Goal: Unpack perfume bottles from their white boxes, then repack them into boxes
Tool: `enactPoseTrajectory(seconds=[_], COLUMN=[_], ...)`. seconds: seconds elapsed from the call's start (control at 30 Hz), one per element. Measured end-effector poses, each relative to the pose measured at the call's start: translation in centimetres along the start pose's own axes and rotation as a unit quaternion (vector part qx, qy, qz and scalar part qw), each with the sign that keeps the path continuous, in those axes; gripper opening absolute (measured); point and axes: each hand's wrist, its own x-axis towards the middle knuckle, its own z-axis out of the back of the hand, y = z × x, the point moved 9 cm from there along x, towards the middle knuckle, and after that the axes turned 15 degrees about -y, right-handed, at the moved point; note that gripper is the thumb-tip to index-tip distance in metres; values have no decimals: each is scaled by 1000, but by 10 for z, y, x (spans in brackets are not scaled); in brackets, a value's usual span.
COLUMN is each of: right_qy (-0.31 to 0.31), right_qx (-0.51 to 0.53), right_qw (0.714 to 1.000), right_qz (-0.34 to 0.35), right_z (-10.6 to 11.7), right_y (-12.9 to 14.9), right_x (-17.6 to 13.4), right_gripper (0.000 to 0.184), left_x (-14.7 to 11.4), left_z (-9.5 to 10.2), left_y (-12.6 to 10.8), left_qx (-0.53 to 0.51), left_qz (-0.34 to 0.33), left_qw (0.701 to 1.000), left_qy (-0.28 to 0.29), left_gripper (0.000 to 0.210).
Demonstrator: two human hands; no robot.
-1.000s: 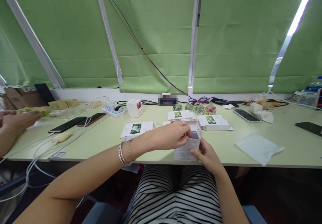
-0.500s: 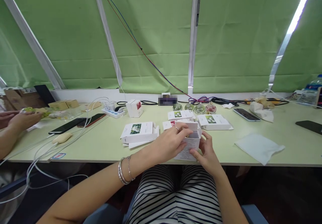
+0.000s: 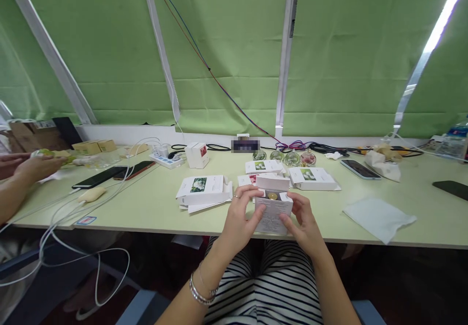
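A white carton stands at the table's front edge with its top flap raised. Inside its mouth shows a round gold-coloured top; the rest of that item is hidden by the carton. My left hand grips the carton's left side, thumb on the front face and fingers at the upper edge. On the opposite side my right hand holds it too, thumb in front and fingers round the corner. Just behind lie flat white cartons with flower pictures, among them a green-pictured carton and a pink-pictured carton.
Left of my hands is a stack of flat cartons; behind it stands a closed carton. Several round glass bottles line the back. A white cloth and a phone lie right. Another person's hands work far left, beyond cables.
My left hand has come out of the carton's mouth and moved left and down onto its side. The gold top now shows inside. My right hand keeps its hold.
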Motion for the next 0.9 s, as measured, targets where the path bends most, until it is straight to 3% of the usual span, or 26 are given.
enactPoseTrajectory(seconds=[0.13, 0.23, 0.33, 0.43, 0.53, 0.7, 0.9], right_qy=[-71, -137, -160, -160, -140, -90, -48], right_qx=[34, 29, 55, 103, 69, -17, -18], right_qw=[996, 989, 985, 981, 986, 993, 995], right_qz=[39, 42, 38, 38, 61, 79, 86], right_z=[10, 15, 12, 12, 11, 7, 4], right_y=[17, 25, 29, 30, 35, 42, 43], right_x=[15, 24, 27, 25, 23, 26, 27], right_gripper=[17, 24, 23, 12, 8, 11, 11], left_x=[3, 4, 5, 7, 10, 10, 6], left_z=[-2, -3, -3, 0, 2, 4, 5], left_y=[-2, 1, 6, 11, 15, 14, 19], left_qx=[-13, -31, -66, -111, -119, -89, -81], left_qz=[16, 43, 79, 119, 147, 137, 151], left_qw=[1000, 998, 994, 984, 978, 982, 980], left_qy=[-16, -26, -39, -68, -88, -93, -102], left_gripper=[11, 10, 12, 21, 25, 18, 15])
